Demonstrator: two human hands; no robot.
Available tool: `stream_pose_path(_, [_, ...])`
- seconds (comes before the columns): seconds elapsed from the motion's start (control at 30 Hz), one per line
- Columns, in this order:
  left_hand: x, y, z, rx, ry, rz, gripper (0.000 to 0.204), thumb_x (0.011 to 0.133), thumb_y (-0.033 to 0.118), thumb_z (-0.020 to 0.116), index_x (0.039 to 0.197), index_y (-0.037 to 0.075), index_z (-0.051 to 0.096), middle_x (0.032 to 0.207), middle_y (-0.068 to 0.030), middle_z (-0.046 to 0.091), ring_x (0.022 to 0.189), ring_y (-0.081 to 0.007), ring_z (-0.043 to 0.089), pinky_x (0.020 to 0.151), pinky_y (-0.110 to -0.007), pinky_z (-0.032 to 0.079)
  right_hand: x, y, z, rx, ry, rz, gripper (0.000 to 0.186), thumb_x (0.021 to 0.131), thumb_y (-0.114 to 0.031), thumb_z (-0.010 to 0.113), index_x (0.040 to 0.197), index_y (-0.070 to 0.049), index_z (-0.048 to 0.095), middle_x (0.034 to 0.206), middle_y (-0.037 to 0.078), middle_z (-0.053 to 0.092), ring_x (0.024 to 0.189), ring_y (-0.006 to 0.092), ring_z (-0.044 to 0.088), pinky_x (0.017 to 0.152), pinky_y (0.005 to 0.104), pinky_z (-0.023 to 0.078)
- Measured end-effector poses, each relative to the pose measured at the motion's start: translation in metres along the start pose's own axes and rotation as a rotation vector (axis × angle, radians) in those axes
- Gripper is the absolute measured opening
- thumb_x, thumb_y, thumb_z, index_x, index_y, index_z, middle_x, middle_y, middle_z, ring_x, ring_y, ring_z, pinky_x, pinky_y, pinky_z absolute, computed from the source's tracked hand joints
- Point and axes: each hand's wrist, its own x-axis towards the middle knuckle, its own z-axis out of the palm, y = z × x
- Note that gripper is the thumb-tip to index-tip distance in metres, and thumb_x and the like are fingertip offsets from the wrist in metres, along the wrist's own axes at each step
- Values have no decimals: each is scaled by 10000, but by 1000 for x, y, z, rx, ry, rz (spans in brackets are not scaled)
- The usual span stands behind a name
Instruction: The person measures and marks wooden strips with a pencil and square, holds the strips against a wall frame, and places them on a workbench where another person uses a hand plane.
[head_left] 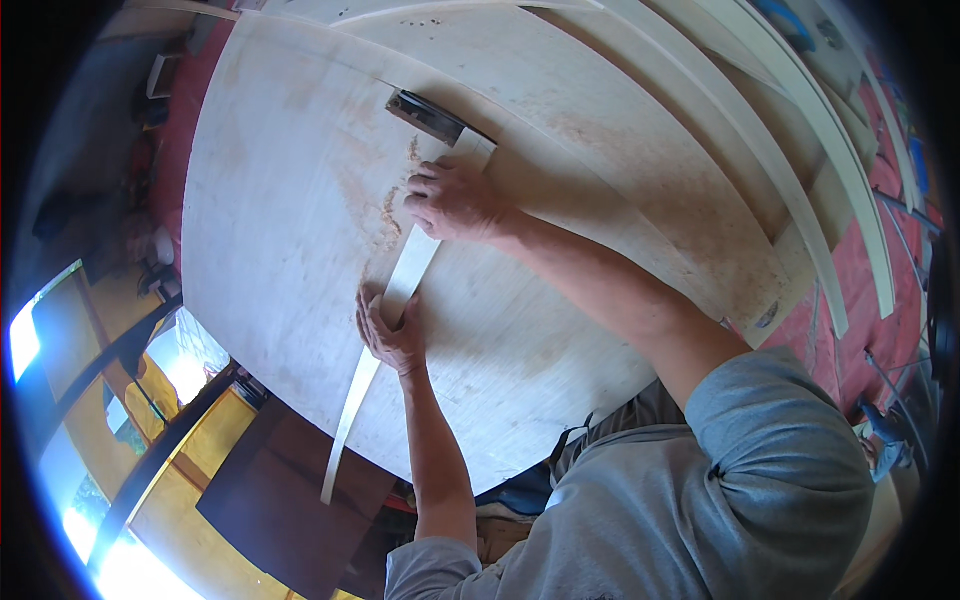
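A long pale wooden strip (412, 265) lies across a big plywood sheet (290, 180) and overhangs its near edge. My right hand (455, 200) presses down on the strip near its far end, fingers curled over it. My left hand (390, 335) grips the strip lower down, close to the sheet's edge. A dark metal tool (428, 117) sits at the strip's far end. Sawdust (390, 210) is scattered just left of my right hand.
Several curved pale wooden slats (800, 170) lie stacked at the right over a red surface (850, 290). A dark brown board (290, 500) and dark beams (160, 450) show below the sheet at the lower left, with bright light behind them.
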Motion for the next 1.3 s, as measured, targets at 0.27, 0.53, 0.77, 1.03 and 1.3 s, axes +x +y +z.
stream_pose_path(0.27, [-2,-2,0,-1,-19,-22,632,832,544,867,1139,45,632,1409,-193,681,1327,-406,633,1105,-539,483,0,-2,1,33,-9,25,117,814,-193,773,832,-150,665,989,14,656,1057,200,637,950,379,531])
stream_pose_path(0.53, [-5,-10,5,-11,-21,-45,662,814,540,880,1180,37,655,1423,-185,678,1338,-391,630,1123,-527,475,5,-3,-2,28,-24,38,121,824,-208,770,819,-152,664,963,-1,656,1049,188,639,957,371,518])
stream_pose_path(0.77, [-3,-11,7,4,-32,-76,678,799,539,890,1203,45,662,1444,-165,672,1346,-370,630,1146,-523,461,8,-1,-1,48,3,31,103,824,-188,748,788,-166,654,926,-8,651,1022,182,645,944,369,514])
stream_pose_path(1.03, [6,1,5,34,-7,-54,538,768,294,945,1151,34,671,1398,-153,697,1302,-369,650,1081,-482,519,14,5,8,-4,34,18,103,817,-248,733,738,-191,702,850,-27,684,963,174,661,905,345,515])
stream_pose_path(1.3, [10,-6,9,6,-6,-58,589,811,456,895,1162,45,661,1405,-160,694,1309,-368,652,1108,-505,495,19,7,14,-34,58,5,109,822,-272,744,748,-197,714,846,-26,683,966,176,660,914,356,515])
